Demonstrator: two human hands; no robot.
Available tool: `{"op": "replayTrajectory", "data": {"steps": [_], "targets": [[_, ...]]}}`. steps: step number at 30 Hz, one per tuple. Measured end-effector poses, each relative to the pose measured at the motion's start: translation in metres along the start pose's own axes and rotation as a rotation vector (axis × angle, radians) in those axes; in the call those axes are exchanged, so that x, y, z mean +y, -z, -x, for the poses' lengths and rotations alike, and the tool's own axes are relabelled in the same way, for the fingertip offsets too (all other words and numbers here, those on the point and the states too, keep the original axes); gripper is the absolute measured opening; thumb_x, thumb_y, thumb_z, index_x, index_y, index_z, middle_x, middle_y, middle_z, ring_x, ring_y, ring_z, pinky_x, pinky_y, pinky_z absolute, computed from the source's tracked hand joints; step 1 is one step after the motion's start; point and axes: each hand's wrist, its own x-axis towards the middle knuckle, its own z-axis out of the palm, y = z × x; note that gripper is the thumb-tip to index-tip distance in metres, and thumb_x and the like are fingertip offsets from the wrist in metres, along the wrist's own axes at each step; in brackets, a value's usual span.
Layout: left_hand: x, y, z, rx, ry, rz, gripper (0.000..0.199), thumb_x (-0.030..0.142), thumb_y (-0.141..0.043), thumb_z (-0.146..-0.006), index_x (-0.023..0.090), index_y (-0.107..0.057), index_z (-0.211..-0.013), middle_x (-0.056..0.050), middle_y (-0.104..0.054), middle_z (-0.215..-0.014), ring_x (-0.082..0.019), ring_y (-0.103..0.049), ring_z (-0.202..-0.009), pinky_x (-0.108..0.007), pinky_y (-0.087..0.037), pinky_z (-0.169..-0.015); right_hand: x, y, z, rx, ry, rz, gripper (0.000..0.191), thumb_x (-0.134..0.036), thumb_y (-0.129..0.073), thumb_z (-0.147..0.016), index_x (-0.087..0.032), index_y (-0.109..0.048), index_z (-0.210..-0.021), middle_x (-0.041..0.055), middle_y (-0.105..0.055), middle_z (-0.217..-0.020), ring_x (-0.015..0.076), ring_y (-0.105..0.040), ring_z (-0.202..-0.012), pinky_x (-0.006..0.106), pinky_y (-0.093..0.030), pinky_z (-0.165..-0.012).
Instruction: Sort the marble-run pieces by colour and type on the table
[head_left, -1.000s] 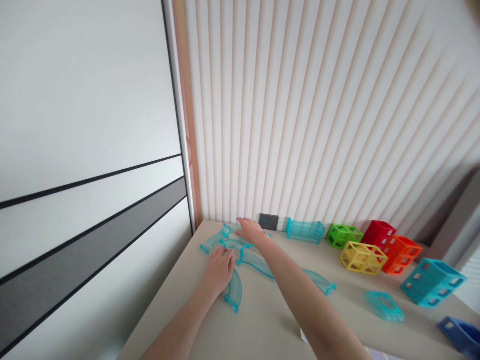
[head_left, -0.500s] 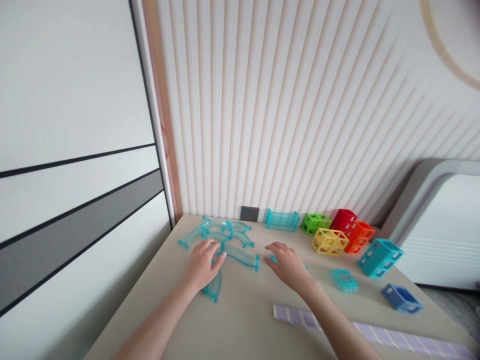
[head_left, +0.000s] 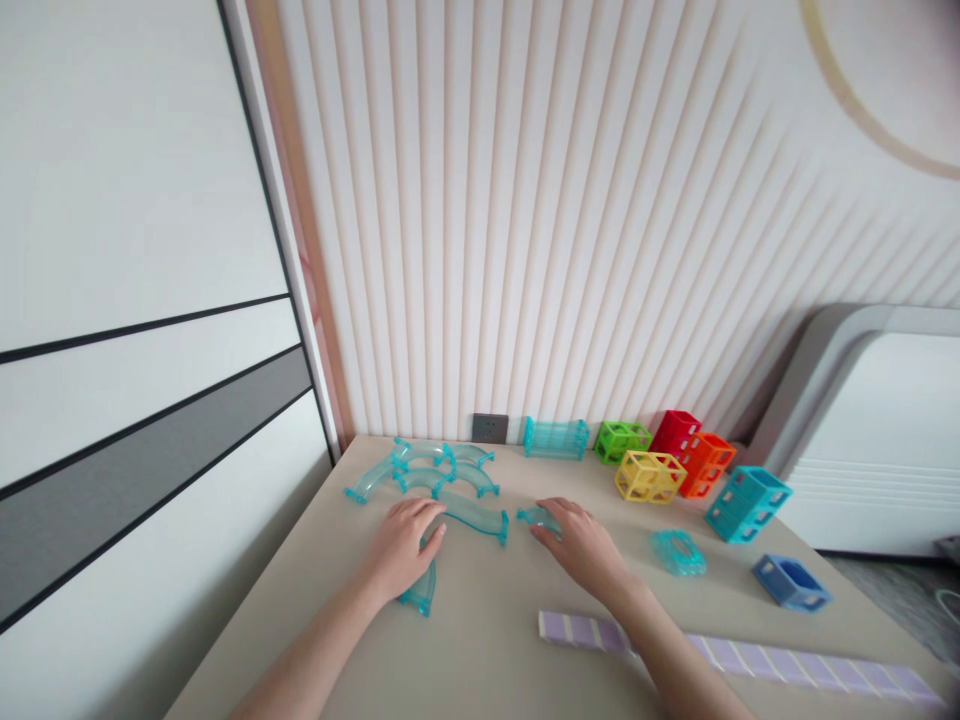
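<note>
My left hand (head_left: 405,550) lies over a translucent teal curved track piece (head_left: 422,592), its fingers bent around the upper part; the near end sticks out below the palm. My right hand (head_left: 583,545) is closed on another teal track piece (head_left: 537,517), whose left end shows past the fingertips while the rest is hidden. Between the hands, a longer teal track piece (head_left: 476,517) lies on the table. Behind my left hand lies a cluster of curved teal track pieces (head_left: 427,470), some touching end to end.
Against the ribbed wall stands a bundle of teal pieces (head_left: 556,438). To the right are green (head_left: 621,442), yellow (head_left: 649,478), red (head_left: 675,435), orange (head_left: 706,466), teal (head_left: 748,505) and blue (head_left: 792,582) frame blocks. A teal stack (head_left: 678,552) and a purple strip (head_left: 780,665) lie nearer.
My right hand has shifted slightly right and closed over its track piece, exposing that piece's left end. My left hand stays at its curved piece. The whole view has shifted a little.
</note>
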Motion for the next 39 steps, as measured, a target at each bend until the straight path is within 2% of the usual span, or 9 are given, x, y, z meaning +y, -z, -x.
{"op": "replayTrajectory", "data": {"steps": [3, 5, 11, 15, 18, 23, 27, 34, 39], "targets": [[-0.005, -0.001, -0.001, -0.009, 0.033, -0.029, 0.026, 0.026, -0.050, -0.096, 0.025, -0.068, -0.115, -0.005, -0.074, -0.114, -0.024, -0.067, -0.110, -0.042, -0.052, -0.099, -0.004, -0.006, -0.003, 0.041, 0.153, -0.087, 0.042, -0.038, -0.051, -0.099, -0.021, -0.060, -0.137, 0.0119, -0.060, -0.143, 0.0257, -0.053, -0.135, 0.037, -0.039, -0.114], [-0.008, -0.001, -0.002, -0.013, 0.058, -0.042, 0.026, 0.024, -0.048, -0.096, 0.023, -0.067, -0.113, -0.006, -0.073, -0.115, -0.024, -0.067, -0.110, -0.041, -0.052, -0.099, -0.001, -0.007, -0.004, 0.086, 0.177, -0.106, 0.041, -0.039, -0.048, -0.100, -0.022, -0.061, -0.135, 0.0111, -0.061, -0.142, 0.0252, -0.053, -0.135, 0.038, -0.039, -0.114], [-0.017, -0.001, -0.003, -0.001, 0.093, -0.051, 0.025, 0.023, -0.046, -0.096, 0.022, -0.067, -0.110, -0.007, -0.073, -0.113, -0.025, -0.069, -0.106, -0.042, -0.052, -0.097, 0.019, -0.006, -0.008, 0.216, 0.057, -0.022, 0.033, -0.033, -0.046, -0.101, -0.021, -0.065, -0.126, 0.0114, -0.067, -0.131, 0.0249, -0.061, -0.123, 0.037, -0.044, -0.107], [-0.019, -0.003, -0.003, 0.084, 0.078, -0.035, 0.025, 0.023, -0.048, -0.095, 0.023, -0.067, -0.113, -0.007, -0.072, -0.116, -0.024, -0.068, -0.108, -0.039, -0.053, -0.097, 0.028, -0.003, -0.009, 0.274, 0.016, 0.072, 0.033, -0.034, -0.045, -0.102, -0.021, -0.066, -0.124, 0.0121, -0.068, -0.128, 0.0260, -0.061, -0.121, 0.037, -0.045, -0.104], [-0.018, -0.001, -0.004, 0.174, 0.031, -0.025, 0.024, 0.023, -0.048, -0.096, 0.022, -0.068, -0.109, -0.007, -0.071, -0.114, -0.023, -0.068, -0.107, -0.039, -0.053, -0.097, 0.041, 0.004, -0.010, 0.412, -0.058, 0.186, 0.036, -0.035, -0.045, -0.101, -0.018, -0.066, -0.124, 0.0148, -0.067, -0.128, 0.0293, -0.061, -0.121, 0.041, -0.045, -0.103], [-0.011, 0.007, -0.005, 0.272, -0.054, -0.031, 0.022, 0.021, -0.049, -0.095, 0.022, -0.069, -0.102, -0.007, -0.071, -0.108, -0.023, -0.069, -0.101, -0.040, -0.055, -0.094, 0.077, 0.013, -0.008, 0.661, -0.292, 0.443, 0.044, -0.029, -0.047, -0.099, -0.011, -0.058, -0.137, 0.0233, -0.055, -0.143, 0.0377, -0.049, -0.134, 0.049, -0.043, -0.103], [-0.005, 0.009, -0.004, 0.286, -0.081, -0.035, 0.022, 0.021, -0.049, -0.096, 0.022, -0.070, -0.099, -0.008, -0.072, -0.107, -0.023, -0.069, -0.100, -0.039, -0.055, -0.091, 0.095, 0.013, -0.005, 0.626, -0.394, 0.505, 0.049, -0.032, -0.051, -0.097, -0.007, -0.056, -0.139, 0.0267, -0.056, -0.140, 0.0397, -0.051, -0.130, 0.048, -0.040, -0.103], [-0.001, 0.009, -0.004, 0.293, -0.090, -0.018, 0.023, 0.021, -0.048, -0.096, 0.022, -0.071, -0.098, -0.008, -0.072, -0.105, -0.022, -0.069, -0.098, -0.038, -0.055, -0.091, 0.101, 0.021, -0.006, 0.607, -0.433, 0.502, 0.040, -0.038, -0.052, -0.096, -0.014, -0.062, -0.127, 0.0182, -0.063, -0.118, 0.0338, -0.058, -0.107, 0.042, -0.044, -0.090], [-0.001, 0.009, -0.004, 0.277, -0.089, -0.020, 0.022, 0.020, -0.048, -0.095, 0.022, -0.070, -0.094, -0.007, -0.072, -0.104, -0.022, -0.069, -0.097, -0.038, -0.056, -0.089, 0.108, 0.020, -0.006, 0.608, -0.444, 0.485, 0.035, -0.040, -0.058, -0.094, -0.015, -0.066, -0.116, 0.0209, -0.059, -0.123, 0.0360, -0.055, -0.115, 0.044, -0.043, -0.094]]}}
